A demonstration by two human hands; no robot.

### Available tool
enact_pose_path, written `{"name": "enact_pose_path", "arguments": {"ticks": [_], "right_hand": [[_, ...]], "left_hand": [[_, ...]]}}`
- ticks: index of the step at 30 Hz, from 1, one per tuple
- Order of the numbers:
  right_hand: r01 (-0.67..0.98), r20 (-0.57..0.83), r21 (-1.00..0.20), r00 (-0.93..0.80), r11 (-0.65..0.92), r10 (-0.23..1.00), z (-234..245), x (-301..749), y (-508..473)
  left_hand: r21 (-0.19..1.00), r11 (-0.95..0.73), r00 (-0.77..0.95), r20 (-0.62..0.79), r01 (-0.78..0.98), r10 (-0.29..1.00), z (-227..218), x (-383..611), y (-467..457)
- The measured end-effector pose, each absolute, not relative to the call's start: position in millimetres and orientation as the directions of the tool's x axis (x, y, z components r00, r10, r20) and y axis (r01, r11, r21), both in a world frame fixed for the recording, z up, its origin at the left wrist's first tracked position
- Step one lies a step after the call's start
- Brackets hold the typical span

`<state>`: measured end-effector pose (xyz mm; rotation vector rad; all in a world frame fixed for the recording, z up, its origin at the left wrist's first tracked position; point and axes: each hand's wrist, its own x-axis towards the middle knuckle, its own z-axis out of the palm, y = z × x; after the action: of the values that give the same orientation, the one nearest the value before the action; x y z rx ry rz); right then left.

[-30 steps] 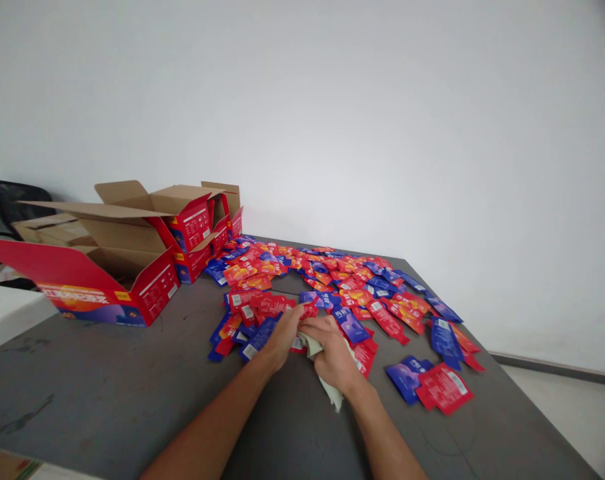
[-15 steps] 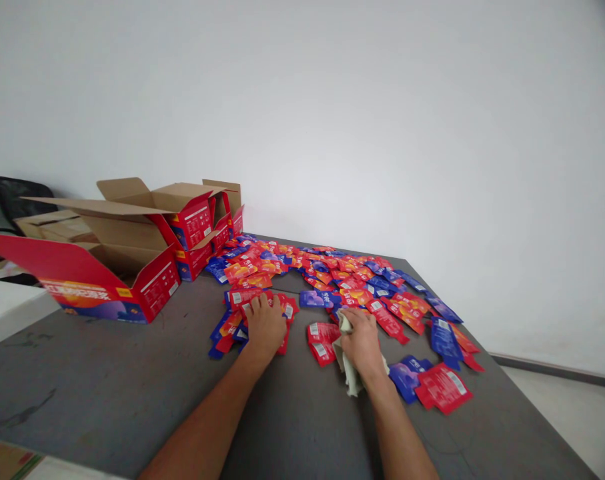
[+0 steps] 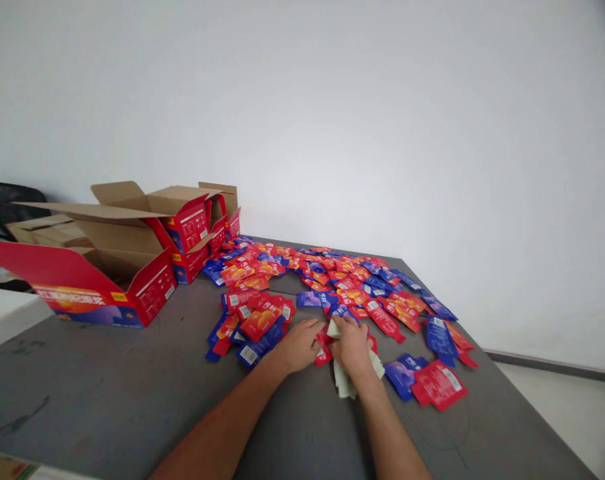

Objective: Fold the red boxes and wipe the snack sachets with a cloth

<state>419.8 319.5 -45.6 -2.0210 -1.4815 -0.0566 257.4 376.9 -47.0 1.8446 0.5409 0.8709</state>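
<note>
My right hand (image 3: 351, 345) is closed on a crumpled pale cloth (image 3: 343, 383), pressed low over the table. Left of it, my left hand (image 3: 298, 348) has its fingers and thumb closed at the left edge of a red pouch (image 3: 323, 348). My right hand and the cloth partly cover that pouch. Beside my left wrist is a loose heap of pouches, with a red-orange pouch (image 3: 260, 321) and a blue pouch (image 3: 260, 347) on top. A blue pouch (image 3: 405, 375) and a red pouch (image 3: 441, 385) lie right of the cloth.
Many red and blue pouches (image 3: 352, 280) spread across the back of the grey table (image 3: 107, 387). Open red cardboard boxes (image 3: 155, 293) stand at the left, with flaps sticking out. A white wall (image 3: 332, 133) rises behind, and a black chair (image 3: 15, 203) is far left.
My left hand has moved right, off the left heap, to the red pouch by the cloth. A red-orange and a blue pouch now show on that heap. My right hand shifted slightly with the cloth.
</note>
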Motion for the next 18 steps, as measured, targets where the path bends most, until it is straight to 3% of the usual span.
{"name": "enact_pose_path", "arguments": {"ticks": [3, 6, 10, 14, 18], "right_hand": [[0.867, 0.471, -0.491, 0.352, -0.091, 0.809, -34.5, 424.1, 321.2], [0.834, 0.551, -0.552, 0.37, -0.006, 0.748, -21.6, 425.6, 322.0], [0.779, 0.589, -0.624, 0.42, 0.059, 0.69, -11.1, 414.3, 319.5], [0.769, 0.615, -0.616, 0.33, 0.174, 0.716, -10.1, 394.6, 317.5], [0.767, 0.62, -0.565, 0.152, 0.304, 0.769, -14.4, 381.5, 319.3]], "left_hand": [[0.924, -0.383, 0.622, 0.313, -0.023, 0.717, -39.4, 253.3, 379.7], [0.95, -0.306, 0.475, 0.295, -0.055, 0.829, -31.7, 248.7, 385.3], [0.983, -0.089, 0.272, 0.132, -0.163, 0.953, -25.3, 243.4, 393.7], [0.952, 0.175, 0.336, -0.083, -0.252, 0.938, -20.1, 240.8, 394.8], [0.936, 0.197, 0.469, -0.041, -0.29, 0.882, -16.9, 243.7, 389.4]]}}
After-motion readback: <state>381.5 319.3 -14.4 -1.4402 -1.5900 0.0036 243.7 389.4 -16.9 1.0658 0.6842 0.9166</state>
